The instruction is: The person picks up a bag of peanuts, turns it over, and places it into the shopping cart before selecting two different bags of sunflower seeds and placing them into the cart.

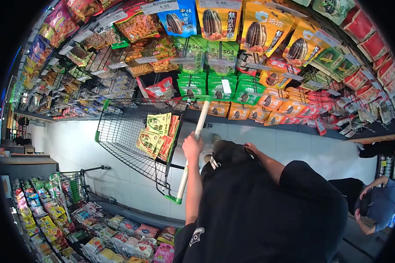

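My left hand [192,147] is wrapped round the pale handle bar [203,115] of a black wire shopping cart [123,127] with green corners. Inside the cart, near the handle, lie several yellow-green and red snack packets [157,135]. At my right side, by the dark clothing at my waist, is my right hand [251,149]. Its fingers are curled against the dark fabric, and what they hold, if anything, is hidden.
Racks of hanging snack bags [221,57] line the far side of the aisle. Packaged goods fill a lower shelf [131,236] at the near left, beside a second cart [72,186]. Another person [377,201] is at the right, with more dark clothing [379,149] above.
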### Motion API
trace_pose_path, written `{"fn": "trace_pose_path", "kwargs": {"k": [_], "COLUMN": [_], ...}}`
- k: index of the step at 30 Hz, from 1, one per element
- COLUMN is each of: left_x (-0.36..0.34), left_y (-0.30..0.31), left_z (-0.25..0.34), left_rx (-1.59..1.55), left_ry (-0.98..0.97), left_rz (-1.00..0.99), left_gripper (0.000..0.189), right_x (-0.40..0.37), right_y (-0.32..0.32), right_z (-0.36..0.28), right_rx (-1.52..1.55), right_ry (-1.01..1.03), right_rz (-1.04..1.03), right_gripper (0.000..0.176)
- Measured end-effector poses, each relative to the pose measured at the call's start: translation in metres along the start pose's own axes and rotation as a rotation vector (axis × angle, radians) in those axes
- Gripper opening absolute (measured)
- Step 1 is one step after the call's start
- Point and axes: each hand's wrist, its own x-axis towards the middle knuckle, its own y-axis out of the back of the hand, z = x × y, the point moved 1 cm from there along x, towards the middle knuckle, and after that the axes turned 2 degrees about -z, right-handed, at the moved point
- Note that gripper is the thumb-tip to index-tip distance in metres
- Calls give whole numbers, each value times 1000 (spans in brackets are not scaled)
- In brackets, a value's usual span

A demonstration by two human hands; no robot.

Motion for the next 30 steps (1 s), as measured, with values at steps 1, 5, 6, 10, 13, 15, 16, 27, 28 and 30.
{"fn": "trace_pose_path", "kwargs": {"k": [1, 5, 6, 10, 13, 15, 16, 27, 28, 30], "left_x": [0, 2, 1, 2, 4, 5, 6, 15, 16, 17], "left_y": [3, 2, 3, 8, 9, 10, 10, 13, 13, 13], "left_z": [-1, -8, -8, -10, -9, -9, -9, -13, -13, -15], "left_rx": [-8, -3, -10, -8, 7, 10, 10, 19, 17, 15], "left_ry": [-4, 2, 4, 8, 5, 6, 6, 13, 13, 14], "left_rz": [-1, 1, 3, 7, 5, 8, 11, 4, 4, 5], "left_gripper": [25, 25, 24, 24, 24, 24, 24, 23, 23, 23], "right_x": [1, 8, 7, 16, 21, 21, 23, 33, 33, 32], "right_y": [-2, -14, -13, -12, -11, -13, -14, -7, -8, -5], "right_z": [2, 10, 6, 6, 8, 7, 7, 9, 8, 4], "right_rx": [-52, -111, -107, -113, -113, -104, -99, -113, -113, -108], "right_ry": [52, 78, 100, 274, 293, 243, 215, 296, 289, 293], "right_rz": [-17, -62, -61, -54, -41, -37, -36, -71, -68, -58], "right_gripper": [44, 43, 43, 43, 43, 43, 44, 51, 51, 52]}}
